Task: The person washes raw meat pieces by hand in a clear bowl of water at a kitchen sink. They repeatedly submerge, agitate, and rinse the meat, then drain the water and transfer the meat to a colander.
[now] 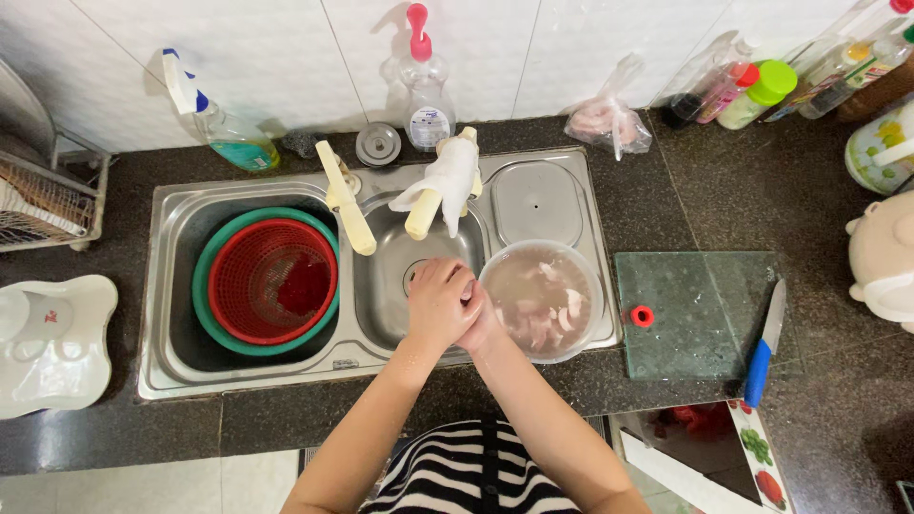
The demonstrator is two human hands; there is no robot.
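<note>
Two bare hands are being pressed together over the small middle sink basin (395, 286), the left hand (436, 303) laid over the right hand (479, 319), with nothing seen clasped between them. A clear bowl (541, 300) of pale meat pieces in cloudy water is being touched by the right hand, just beside the basin. A red colander (272, 281) is sitting inside a green tub (203, 286) in the large basin, and a blue-handled knife (764, 345) is lying beside a glass cutting board (690, 314).

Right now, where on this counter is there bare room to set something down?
Free: the green cutting board between the bowl of meat pieces and the blue-handled knife, and the dark counter behind it. Crowded: the middle basin, where both hands are clasped, the red strainer filling the left basin, and the bottles at the wall.
</note>
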